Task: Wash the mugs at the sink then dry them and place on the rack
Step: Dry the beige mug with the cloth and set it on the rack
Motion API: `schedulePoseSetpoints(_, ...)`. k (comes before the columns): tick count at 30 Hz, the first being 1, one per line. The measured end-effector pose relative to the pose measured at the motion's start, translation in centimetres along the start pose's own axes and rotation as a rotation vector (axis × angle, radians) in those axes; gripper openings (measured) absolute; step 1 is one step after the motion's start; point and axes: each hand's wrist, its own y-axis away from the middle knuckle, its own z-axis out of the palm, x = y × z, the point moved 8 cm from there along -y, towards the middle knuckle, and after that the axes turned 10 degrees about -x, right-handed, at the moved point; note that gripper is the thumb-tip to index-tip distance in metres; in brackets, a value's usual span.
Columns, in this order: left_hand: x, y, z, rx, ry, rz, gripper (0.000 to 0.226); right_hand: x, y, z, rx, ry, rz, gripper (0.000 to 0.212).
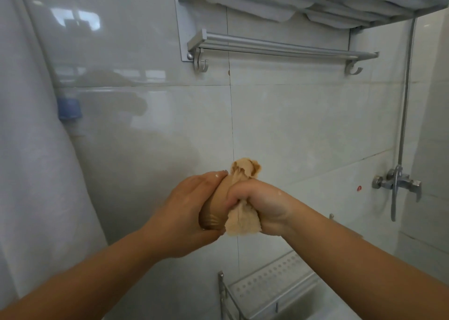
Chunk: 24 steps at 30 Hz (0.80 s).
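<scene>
**While we dry, the mug sits wrapped between both hands**

With washing apparently done, we judge the drying step is in hand. Our left hand [187,212] curls its fingers around the brown mug [213,212], gripping its body. Our right hand [257,205] is clenched on the beige cloth [243,220], which bunches out above and below its fingers and presses against the mug. Next we likely need 1 placement: the perforated rack [267,283] lies below our right wrist.
</scene>
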Motion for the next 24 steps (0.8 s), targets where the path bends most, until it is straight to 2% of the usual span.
schedulePoseSetpoints(1, -0.3, 0.0, 0.0, -0.027, 0.051, -0.022, 0.087, -0.2, 0.2, 0.3, 0.002, 0.047, -0.014, 0.021)
schedulePoseSetpoints(2, -0.6, 0.0, -0.1, -0.050, 0.100, -0.029, 0.087, -0.3, 0.4, 0.6, -0.001, 0.213, -0.006, 0.017)
schedulePoseSetpoints(3, -0.8, -0.2, -0.3, -0.077, 0.144, -0.034, 0.088, -0.5, 0.6, 1.0, -0.021, 0.460, 0.026, 0.014)
schedulePoseSetpoints(5, -1.3, -0.4, -0.7, -0.151, 0.204, -0.066, 0.093, 0.1, 0.9, 1.9, -0.132, 0.925, 0.119, 0.021)
schedulePoseSetpoints(8, -1.4, -0.3, -0.6, -0.247, 0.206, -0.100, 0.095, 1.0, 1.5, 2.1, -0.268, 1.395, 0.173, 0.022)
schedulePoseSetpoints(10, -1.4, -0.3, -0.3, -0.293, 0.202, -0.117, 0.098, 1.8, 1.3, 2.0, -0.331, 1.717, 0.111, 0.014)
schedulePoseSetpoints(14, -1.2, -1.0, -0.4, -0.492, 0.285, -0.164, 0.087, 2.3, 0.1, 1.2, -0.362, 2.182, -0.036, 0.029)
schedulePoseSetpoints(16, -1.1, -1.4, -0.3, -0.627, 0.369, -0.167, 0.084, 1.1, 0.1, 1.8, -0.331, 2.201, -0.226, 0.040)
schedulePoseSetpoints(18, -1.0, -1.4, 0.1, -0.731, 0.458, -0.167, 0.083, 1.5, -0.2, 2.2, -0.377, 2.248, -0.207, 0.037)
schedulePoseSetpoints(19, -1.2, -1.5, 0.2, -0.752, 0.472, -0.170, 0.082, 2.2, -0.4, 1.9, -0.401, 2.261, -0.142, 0.031)
schedulePoseSetpoints(21, -1.6, -1.9, 0.3, -0.734, 0.451, -0.176, 0.084, 2.8, -0.6, 1.3, -0.398, 2.113, 0.025, 0.015)
schedulePoseSetpoints(22, -1.9, -2.2, 0.1, -0.706, 0.429, -0.182, 0.086, 2.4, -0.8, 1.4, -0.375, 2.016, 0.024, 0.010)
schedulePoseSetpoints(24, -2.4, -2.8, -0.4, -0.629, 0.377, -0.195, 0.086, 1.5, -1.0, 0.7, -0.338, 1.738, 0.176, 0.022)
